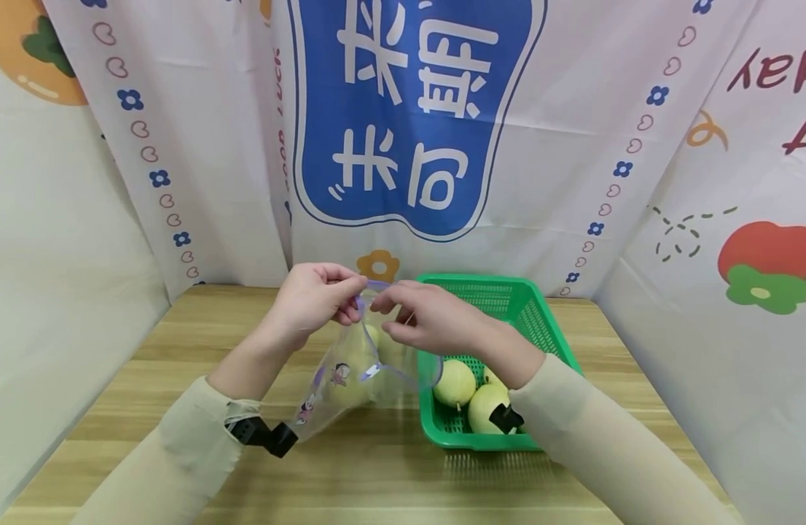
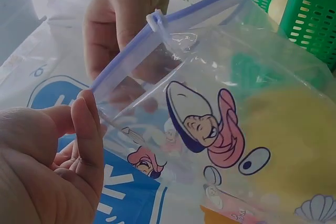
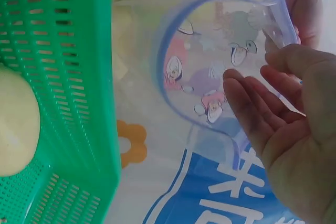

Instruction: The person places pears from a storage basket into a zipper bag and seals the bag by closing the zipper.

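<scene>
A clear zip bag [image 1: 340, 375] with cartoon prints and a purple zip rim stands with its mouth parted. Pale yellow-green fruit, like pears [image 2: 294, 140], shows through its plastic. My left hand [image 1: 321, 295] pinches the rim at one corner between thumb and fingers. At the other side of the mouth, my right hand [image 1: 436, 317] has its fingers loosely bent, fingertips right at the rim. The right wrist view shows no plastic gripped between those fingers. A white zip slider [image 2: 156, 22] sits on the rim, close to the right hand in the left wrist view.
A green perforated basket [image 1: 436, 434] stands on the wooden table [image 1: 245, 481], right of the bag and under my right forearm. Several pears [image 1: 455, 383] lie in it. A printed white cloth [image 1: 541, 182] hangs behind, with more cloth at both sides.
</scene>
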The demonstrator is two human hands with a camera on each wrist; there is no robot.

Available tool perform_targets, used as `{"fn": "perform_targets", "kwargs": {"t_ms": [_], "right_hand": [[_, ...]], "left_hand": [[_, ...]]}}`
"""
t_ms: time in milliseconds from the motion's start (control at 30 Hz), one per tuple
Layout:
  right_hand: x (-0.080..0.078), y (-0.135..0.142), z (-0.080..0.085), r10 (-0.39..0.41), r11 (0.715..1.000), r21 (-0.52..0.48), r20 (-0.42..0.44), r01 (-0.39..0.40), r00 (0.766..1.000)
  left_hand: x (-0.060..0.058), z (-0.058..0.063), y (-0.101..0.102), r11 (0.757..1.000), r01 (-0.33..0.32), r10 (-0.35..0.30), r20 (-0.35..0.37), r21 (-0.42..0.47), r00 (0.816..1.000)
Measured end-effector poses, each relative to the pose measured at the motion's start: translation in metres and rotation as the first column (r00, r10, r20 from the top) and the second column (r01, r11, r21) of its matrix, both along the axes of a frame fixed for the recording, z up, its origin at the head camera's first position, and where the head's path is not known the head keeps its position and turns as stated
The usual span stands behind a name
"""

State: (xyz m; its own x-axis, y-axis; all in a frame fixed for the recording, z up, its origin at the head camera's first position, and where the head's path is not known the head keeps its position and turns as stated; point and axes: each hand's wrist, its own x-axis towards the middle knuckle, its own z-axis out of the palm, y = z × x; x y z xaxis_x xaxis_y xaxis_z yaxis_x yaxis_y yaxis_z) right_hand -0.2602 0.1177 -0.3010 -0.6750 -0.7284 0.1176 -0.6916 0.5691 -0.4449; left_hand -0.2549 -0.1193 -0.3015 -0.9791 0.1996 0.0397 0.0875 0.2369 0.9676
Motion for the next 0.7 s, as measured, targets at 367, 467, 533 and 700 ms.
{"fn": "perform_targets", "kwargs": {"t_ms": [367, 467, 533, 700], "right_hand": [[-0.013, 0.045, 0.01, -0.138, 0.989, -0.05, 0.05, 0.141, 0.989], [-0.021, 0.061, 0.009, -0.187, 0.978, -0.081, 0.077, 0.193, 0.979], [-0.027, 0.072, 0.008, -0.216, 0.966, -0.12, 0.101, 0.227, 0.971], [-0.037, 0.093, 0.003, -0.273, 0.946, -0.147, 0.118, 0.289, 0.955]], "left_hand": [[0.0, -0.003, 0.001, 1.0, 0.0, 0.0, 0.016, 0.006, 1.0], [0.001, -0.004, 0.002, 1.0, 0.002, -0.002, 0.021, 0.004, 1.0], [0.001, -0.005, 0.002, 1.0, 0.003, -0.003, 0.025, 0.005, 1.0], [0.0, -0.006, 0.001, 1.0, 0.001, -0.001, 0.016, 0.015, 1.0]]}}
